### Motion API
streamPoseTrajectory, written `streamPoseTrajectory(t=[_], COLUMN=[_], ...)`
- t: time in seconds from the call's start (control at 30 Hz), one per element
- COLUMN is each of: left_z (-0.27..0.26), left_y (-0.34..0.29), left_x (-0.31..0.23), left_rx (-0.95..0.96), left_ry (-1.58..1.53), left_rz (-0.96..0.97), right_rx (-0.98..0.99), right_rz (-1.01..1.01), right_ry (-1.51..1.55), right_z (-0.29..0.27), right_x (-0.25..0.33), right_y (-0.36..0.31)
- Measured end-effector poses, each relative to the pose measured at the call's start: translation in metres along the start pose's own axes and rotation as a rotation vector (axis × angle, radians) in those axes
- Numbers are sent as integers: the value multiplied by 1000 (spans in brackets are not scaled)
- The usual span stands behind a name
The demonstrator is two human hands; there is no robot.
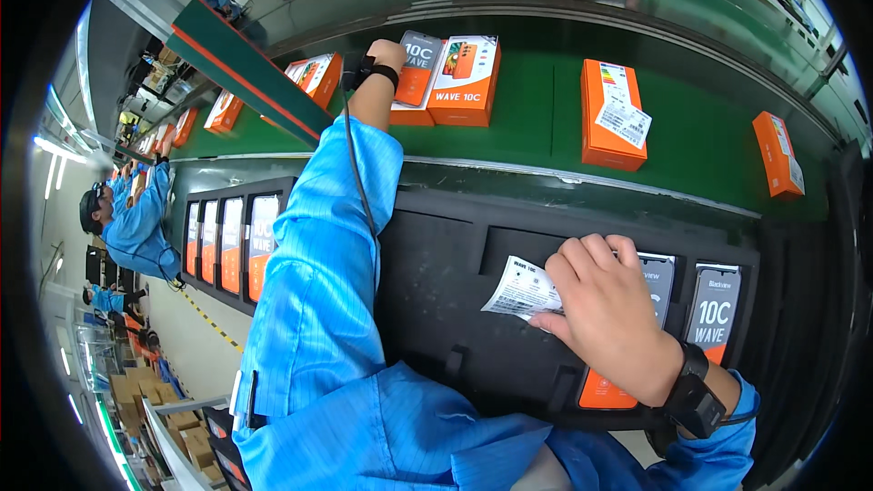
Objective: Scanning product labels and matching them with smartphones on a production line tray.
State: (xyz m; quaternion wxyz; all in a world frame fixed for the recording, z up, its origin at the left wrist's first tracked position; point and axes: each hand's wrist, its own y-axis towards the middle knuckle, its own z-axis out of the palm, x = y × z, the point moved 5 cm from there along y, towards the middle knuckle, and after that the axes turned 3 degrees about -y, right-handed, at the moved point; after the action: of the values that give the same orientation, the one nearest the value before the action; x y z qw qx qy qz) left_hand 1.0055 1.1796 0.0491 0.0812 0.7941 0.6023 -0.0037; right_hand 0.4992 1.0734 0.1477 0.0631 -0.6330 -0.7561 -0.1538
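My left hand [387, 55] is stretched out over the green belt, closed at the left edge of a phone [417, 71] with a grey and orange front film; its fingertips are hidden. The phone is over a white and orange phone box [414, 115], beside another phone box [464, 82] with a phone picture on its lid. Nearer to me, my right hand [605, 300] pinches a white printed label sheet [523, 289] between thumb and fingers. Below that hand is a black foam tray [436, 291], where a partly covered phone [607, 393] and another phone [714, 309] lie in slots.
On the green belt [536, 141] stand an orange box with labels [614, 147], another box [776, 155] at far right, and more boxes at left. A second tray holds several phones [231, 241]. A green post [245, 68] rises left of my arm. A co-worker [136, 227] works farther left.
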Motion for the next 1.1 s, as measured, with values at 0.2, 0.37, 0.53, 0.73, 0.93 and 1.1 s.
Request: streamPoseTrajectory(t=[0.2,0.37,0.53,0.73,0.93,1.1], left_z=[6,59,62,15,-31,-7], left_y=[-41,-75,-142,-137,-68,-102], left_x=[-40,-112,-149,-157,-56,-57], left_rx=[-33,46,-77,-85,-109,14], left_ry=[-5,-116,-43,-393,-432,-193], left_rz=[35,230,380,528,387,326], right_rx=[0,19,21,-21,-25,-113], right_rz=[16,-13,-10,-3,-33,4], right_ry=[-10,-5,-7,17,116,216], right_z=[5,10,16,16,25,32], right_x=[2,9,10,5,7,5], right_y=[7,11,11,13,22,32])
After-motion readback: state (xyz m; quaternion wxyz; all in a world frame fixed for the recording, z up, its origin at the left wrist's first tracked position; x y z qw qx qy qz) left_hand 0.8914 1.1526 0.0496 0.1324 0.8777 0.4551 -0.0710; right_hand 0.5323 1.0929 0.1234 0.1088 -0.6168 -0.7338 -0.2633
